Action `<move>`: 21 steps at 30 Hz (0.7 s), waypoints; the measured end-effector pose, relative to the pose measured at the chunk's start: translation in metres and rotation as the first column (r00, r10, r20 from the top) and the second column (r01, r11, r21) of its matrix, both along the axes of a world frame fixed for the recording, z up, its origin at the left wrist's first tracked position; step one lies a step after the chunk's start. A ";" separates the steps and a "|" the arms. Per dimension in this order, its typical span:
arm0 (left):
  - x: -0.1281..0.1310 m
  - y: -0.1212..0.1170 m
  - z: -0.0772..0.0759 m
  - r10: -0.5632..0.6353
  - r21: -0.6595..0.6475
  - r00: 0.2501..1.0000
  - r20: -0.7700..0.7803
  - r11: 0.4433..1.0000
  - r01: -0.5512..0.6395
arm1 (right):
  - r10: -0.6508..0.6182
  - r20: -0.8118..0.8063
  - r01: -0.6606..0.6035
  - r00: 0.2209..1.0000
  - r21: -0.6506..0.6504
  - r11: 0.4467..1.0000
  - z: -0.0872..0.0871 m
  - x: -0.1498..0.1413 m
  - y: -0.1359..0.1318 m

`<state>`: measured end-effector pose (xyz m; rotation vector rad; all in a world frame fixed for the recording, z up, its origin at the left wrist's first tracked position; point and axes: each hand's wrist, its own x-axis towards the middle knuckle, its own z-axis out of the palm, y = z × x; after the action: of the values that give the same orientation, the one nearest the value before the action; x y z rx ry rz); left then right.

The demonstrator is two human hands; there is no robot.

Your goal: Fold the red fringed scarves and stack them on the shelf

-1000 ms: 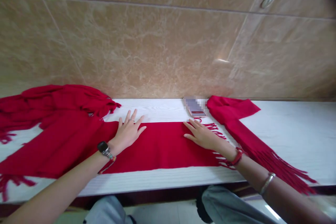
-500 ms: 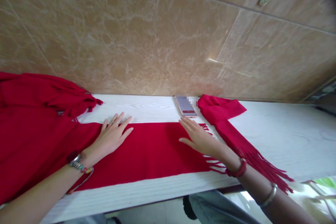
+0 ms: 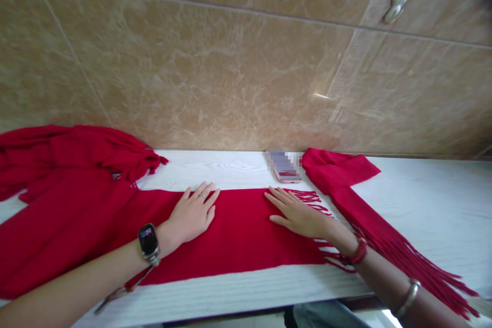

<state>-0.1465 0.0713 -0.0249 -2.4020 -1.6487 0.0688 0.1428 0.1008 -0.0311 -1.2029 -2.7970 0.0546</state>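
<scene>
A red fringed scarf point(image 3: 246, 236) lies flat along the white table, its fringe at the right end. My left hand point(image 3: 194, 212) rests on it palm down near its far edge, fingers spread. Near the fringed end, my right hand point(image 3: 294, 211) lies flat on the cloth with its fingers stretched out. Neither hand grips anything. At the left the cloth widens into loose folds. Just right of my right hand lies a second red fringed scarf point(image 3: 361, 210), folded narrow and bent at the top.
A bunched red cloth point(image 3: 96, 151) sits at the back left against the tiled wall point(image 3: 215, 66). A phone point(image 3: 284, 165) lies behind my right hand. The white table point(image 3: 215, 294) has its front edge near my legs.
My left hand has slid right along the scarf and turned, so the watch face now shows. My right hand has settled flat near the fringe. The view has shifted slightly.
</scene>
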 end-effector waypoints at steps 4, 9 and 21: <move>0.009 0.002 0.000 -0.047 0.030 0.999 0.005 0.998 0.047 | 0.021 -0.069 -0.016 0.997 0.065 0.998 0.004 -0.016 -0.002; 0.012 -0.004 0.001 -0.001 0.055 1.000 0.021 0.998 0.000 | 0.040 -0.045 -0.040 0.998 0.013 0.999 -0.003 -0.031 -0.002; 0.014 -0.007 0.000 0.011 0.048 0.995 0.097 0.999 -0.016 | 0.064 -0.012 -0.064 0.998 0.016 0.998 0.007 -0.030 0.034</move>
<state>-0.1329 0.0644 -0.0253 -2.3930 -1.6875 -0.0856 0.1124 0.1352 -0.0246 -1.1057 -2.8195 0.0444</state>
